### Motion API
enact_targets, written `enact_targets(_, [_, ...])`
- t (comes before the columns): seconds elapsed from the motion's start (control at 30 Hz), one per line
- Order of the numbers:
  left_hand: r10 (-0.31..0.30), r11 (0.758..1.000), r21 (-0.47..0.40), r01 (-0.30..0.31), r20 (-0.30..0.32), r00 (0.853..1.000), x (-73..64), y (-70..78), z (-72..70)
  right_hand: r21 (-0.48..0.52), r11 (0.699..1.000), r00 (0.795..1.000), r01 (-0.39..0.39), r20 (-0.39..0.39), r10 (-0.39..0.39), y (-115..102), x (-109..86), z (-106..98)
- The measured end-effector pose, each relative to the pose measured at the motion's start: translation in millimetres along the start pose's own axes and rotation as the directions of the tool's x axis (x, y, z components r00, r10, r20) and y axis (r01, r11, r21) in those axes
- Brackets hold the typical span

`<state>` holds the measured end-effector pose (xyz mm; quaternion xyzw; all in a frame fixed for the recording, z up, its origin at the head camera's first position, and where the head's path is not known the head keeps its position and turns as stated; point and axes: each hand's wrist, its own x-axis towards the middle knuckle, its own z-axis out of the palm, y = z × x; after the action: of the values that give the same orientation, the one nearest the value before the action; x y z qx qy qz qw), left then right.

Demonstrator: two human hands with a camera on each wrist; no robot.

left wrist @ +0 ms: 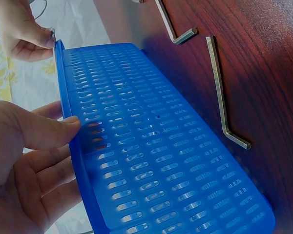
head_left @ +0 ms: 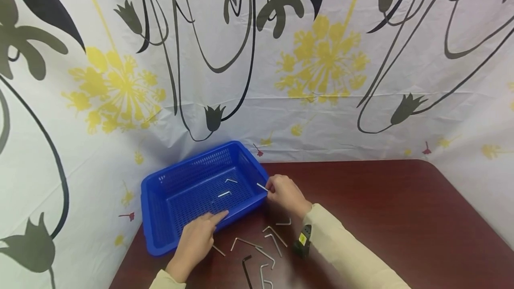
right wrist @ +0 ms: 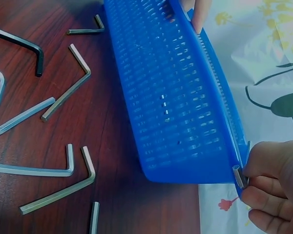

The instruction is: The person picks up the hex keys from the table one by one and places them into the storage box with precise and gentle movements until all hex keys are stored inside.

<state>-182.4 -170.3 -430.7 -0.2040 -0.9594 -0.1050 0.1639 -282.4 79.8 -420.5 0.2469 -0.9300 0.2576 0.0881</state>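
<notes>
Pinched hex key (head_left: 262,187), partly hidden

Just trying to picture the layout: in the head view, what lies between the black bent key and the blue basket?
In the head view, another hex key lies between the black key and the blue basket.

The right hand (head_left: 286,194) pinched a silver hex key (head_left: 262,187) at the right end of the blue basket (head_left: 154,220), while the left hand (head_left: 196,239) rested on the basket's near rim. Two loose hex keys (head_left: 224,194) lay inside on the perforated floor of the basket. On the dark red worktop (head_left: 361,208), a black hex key (head_left: 246,272) and several metallic hex keys (head_left: 275,237) lay scattered between the forearms, in front of a floral-patterned white sheet (head_left: 263,121).
</notes>
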Motion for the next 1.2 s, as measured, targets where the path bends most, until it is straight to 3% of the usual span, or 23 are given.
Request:
enact_targets(0.57, [-0.008,1.000,-0.009,0.008,0.003,1.000,0.5,-1.4,2.5,-0.035,0.999,0.999,0.014,0.043,-0.013,-5.5,29.1,0.2])
enact_targets(1.2, [-0.008,1.000,-0.008,0.008,0.010,1.000,1.0,-2.9,0.9,-0.012,0.992,0.981,-0.126,0.148,0.127,-7.2,53.2,7.8])
